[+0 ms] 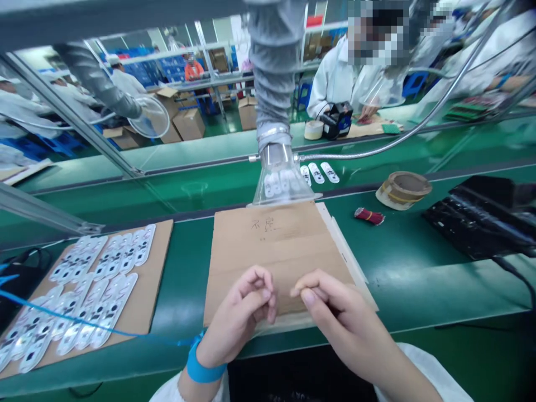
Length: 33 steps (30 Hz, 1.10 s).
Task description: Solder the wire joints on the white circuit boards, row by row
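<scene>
Above a cardboard sheet (272, 259) with handwriting on it, my two hands hover a short way apart. My left hand (247, 307) wears a blue wrist strap (203, 363); its fingers are curled in, the thumb resting against them. Thumb and forefinger of my right hand (339, 312) are pinched together. Whether anything small sits in either hand, I cannot make out. Left of my hands, a second cardboard sheet (161, 268) carries rows of white oval-ended boards (111, 312). To the right lies a bundle of dark red wires (369, 216).
A fume hood (282, 187) on a grey hose hangs just beyond the cardboard. Several white boards (330, 172) lie on the green belt behind. A tape roll (403, 190) and a black device (481, 215) stand at right. A co-worker (335, 72) sits across the line.
</scene>
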Each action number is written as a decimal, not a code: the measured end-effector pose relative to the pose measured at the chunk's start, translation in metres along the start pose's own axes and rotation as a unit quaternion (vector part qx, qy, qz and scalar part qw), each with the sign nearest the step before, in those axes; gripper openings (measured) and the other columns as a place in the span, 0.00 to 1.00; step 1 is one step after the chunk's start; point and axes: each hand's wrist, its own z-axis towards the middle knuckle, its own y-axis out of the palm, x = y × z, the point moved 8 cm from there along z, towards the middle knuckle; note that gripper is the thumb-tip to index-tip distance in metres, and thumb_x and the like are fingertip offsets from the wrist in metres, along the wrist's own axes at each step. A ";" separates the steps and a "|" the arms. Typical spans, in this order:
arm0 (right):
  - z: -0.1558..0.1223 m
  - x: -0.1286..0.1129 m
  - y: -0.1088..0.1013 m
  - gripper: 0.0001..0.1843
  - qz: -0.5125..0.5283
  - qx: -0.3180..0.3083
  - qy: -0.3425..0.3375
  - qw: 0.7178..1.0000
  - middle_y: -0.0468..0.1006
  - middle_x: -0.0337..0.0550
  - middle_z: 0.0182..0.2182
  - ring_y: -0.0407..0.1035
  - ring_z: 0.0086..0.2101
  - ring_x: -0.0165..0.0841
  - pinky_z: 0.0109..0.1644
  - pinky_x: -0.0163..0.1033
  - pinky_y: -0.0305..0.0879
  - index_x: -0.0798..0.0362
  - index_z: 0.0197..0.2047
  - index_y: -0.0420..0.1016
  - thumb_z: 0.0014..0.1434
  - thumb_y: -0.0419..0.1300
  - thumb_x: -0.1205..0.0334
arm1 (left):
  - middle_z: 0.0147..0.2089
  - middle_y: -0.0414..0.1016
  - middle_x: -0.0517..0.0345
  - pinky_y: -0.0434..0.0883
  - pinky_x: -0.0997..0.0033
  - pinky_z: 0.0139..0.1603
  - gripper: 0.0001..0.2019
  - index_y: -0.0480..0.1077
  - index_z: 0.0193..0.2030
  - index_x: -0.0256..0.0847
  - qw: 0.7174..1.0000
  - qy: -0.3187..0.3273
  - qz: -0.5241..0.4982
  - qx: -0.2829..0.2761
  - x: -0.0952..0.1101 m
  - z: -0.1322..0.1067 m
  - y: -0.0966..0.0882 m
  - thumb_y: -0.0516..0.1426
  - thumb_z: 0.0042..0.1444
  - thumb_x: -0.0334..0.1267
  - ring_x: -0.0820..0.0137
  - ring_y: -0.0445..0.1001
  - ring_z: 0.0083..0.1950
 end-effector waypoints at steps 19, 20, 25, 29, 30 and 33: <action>-0.007 0.045 0.003 0.23 0.138 0.060 -0.037 0.988 0.74 0.42 0.41 0.70 0.41 0.35 0.49 0.41 0.68 0.49 0.44 0.79 0.75 0.65 0.37 | 0.41 0.75 0.60 0.48 0.72 0.20 0.25 0.66 0.51 0.46 0.973 -0.095 0.195 -0.079 -0.059 -0.023 0.006 0.55 0.71 0.68 0.80 0.56 0.19; -0.007 0.049 0.006 0.23 0.122 0.048 -0.022 0.991 0.74 0.42 0.40 0.70 0.40 0.35 0.47 0.40 0.68 0.49 0.44 0.79 0.75 0.65 0.36 | 0.42 0.75 0.59 0.52 0.71 0.23 0.26 0.67 0.54 0.45 0.964 -0.081 0.236 -0.096 -0.054 -0.024 0.011 0.56 0.70 0.68 0.78 0.58 0.22; -0.008 0.063 0.021 0.24 0.087 -0.038 0.052 0.994 0.73 0.39 0.34 0.68 0.35 0.34 0.41 0.40 0.65 0.50 0.46 0.81 0.73 0.66 0.36 | 0.35 0.71 0.58 0.64 0.62 0.44 0.21 0.74 0.38 0.43 0.891 -0.056 0.428 -0.137 -0.047 -0.024 0.022 0.58 0.71 0.58 0.64 0.68 0.39; -0.010 0.083 -0.002 0.27 0.080 -0.006 0.084 0.993 0.71 0.38 0.33 0.65 0.34 0.33 0.41 0.39 0.64 0.50 0.45 0.81 0.72 0.65 0.32 | 0.31 0.64 0.61 0.63 0.62 0.42 0.30 0.78 0.42 0.44 0.896 -0.057 0.420 -0.131 -0.043 -0.026 -0.005 0.49 0.74 0.67 0.64 0.65 0.36; -0.011 0.093 -0.010 0.28 0.084 0.009 0.099 0.991 0.70 0.37 0.32 0.65 0.33 0.33 0.39 0.39 0.64 0.50 0.45 0.80 0.71 0.66 0.31 | 0.28 0.59 0.64 0.60 0.64 0.37 0.31 0.78 0.45 0.45 0.905 -0.072 0.405 -0.105 -0.040 -0.027 -0.021 0.49 0.72 0.70 0.66 0.61 0.32; -0.008 0.121 -0.040 0.32 0.092 0.062 0.130 0.985 0.68 0.35 0.30 0.63 0.30 0.32 0.36 0.38 0.63 0.50 0.45 0.79 0.68 0.65 0.26 | 0.24 0.48 0.71 0.48 0.68 0.28 0.30 0.73 0.48 0.45 0.934 -0.095 0.344 0.015 -0.018 -0.022 -0.079 0.53 0.68 0.72 0.71 0.48 0.25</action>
